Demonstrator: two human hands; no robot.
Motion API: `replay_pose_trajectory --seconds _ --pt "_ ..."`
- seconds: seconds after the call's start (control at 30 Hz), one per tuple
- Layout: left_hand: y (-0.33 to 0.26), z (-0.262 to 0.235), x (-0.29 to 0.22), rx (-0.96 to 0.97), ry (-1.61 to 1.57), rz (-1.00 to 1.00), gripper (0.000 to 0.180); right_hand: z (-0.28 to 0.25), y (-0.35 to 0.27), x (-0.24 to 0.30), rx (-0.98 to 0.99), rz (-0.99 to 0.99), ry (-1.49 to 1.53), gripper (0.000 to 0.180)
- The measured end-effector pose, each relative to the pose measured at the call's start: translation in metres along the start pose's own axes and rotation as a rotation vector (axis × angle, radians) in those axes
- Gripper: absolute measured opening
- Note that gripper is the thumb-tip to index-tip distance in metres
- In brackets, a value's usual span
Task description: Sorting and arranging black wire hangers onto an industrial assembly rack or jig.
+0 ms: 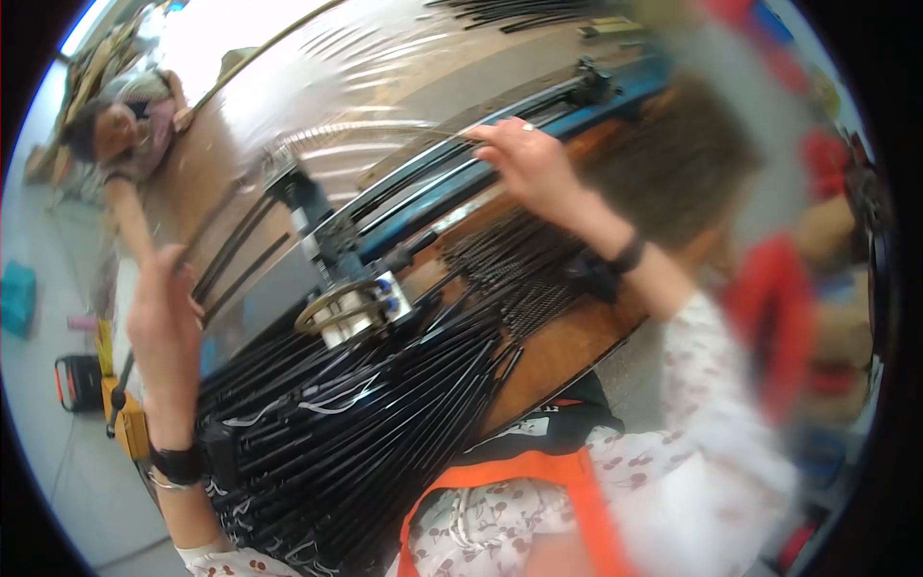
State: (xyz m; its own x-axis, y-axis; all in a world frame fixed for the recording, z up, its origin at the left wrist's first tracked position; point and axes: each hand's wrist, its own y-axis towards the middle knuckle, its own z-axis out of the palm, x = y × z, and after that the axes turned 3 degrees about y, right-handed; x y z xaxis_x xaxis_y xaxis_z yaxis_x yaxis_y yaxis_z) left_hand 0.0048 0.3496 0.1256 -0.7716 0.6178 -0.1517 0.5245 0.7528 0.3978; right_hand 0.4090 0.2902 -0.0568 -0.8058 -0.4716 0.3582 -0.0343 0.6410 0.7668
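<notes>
Wooden workbench point(553, 373) bears black rods point(404, 409); half-curled right hand point(534, 168) is by a blue rail point(615, 104), left hand point(165, 313) blurred; either's grip I cannot tell.

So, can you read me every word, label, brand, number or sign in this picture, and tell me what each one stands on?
None can be read clearly.
Black cloth, lower middle: pale marks, too small and blurred to read.
Black case on the floor, at left: any lettering would be too small to read.
</notes>
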Motion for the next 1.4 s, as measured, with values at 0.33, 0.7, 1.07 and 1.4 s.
replay_pose_trajectory --seconds 0.33,0.7,1.07,1.4 --pt "-0.032 -0.048 0.038 -0.265 0.132 0.07 0.016 0.122 0.103 0.103 0.405 0.149 0.9 0.015" --pt "-0.11 -0.044 0.094 -0.171 0.16 -0.15 0.019 0.156 0.128 0.129 0.646 0.063 0.713 0.018" --pt "-0.099 -0.02 0.114 -0.096 0.175 -0.136 0.02 0.077 0.075 0.016 0.365 -0.323 -0.085 0.007" --pt "-0.007 0.131 0.05 0.111 -0.11 0.178 0.023 -0.046 0.006 -0.136 0.268 -0.194 -0.374 0.008"
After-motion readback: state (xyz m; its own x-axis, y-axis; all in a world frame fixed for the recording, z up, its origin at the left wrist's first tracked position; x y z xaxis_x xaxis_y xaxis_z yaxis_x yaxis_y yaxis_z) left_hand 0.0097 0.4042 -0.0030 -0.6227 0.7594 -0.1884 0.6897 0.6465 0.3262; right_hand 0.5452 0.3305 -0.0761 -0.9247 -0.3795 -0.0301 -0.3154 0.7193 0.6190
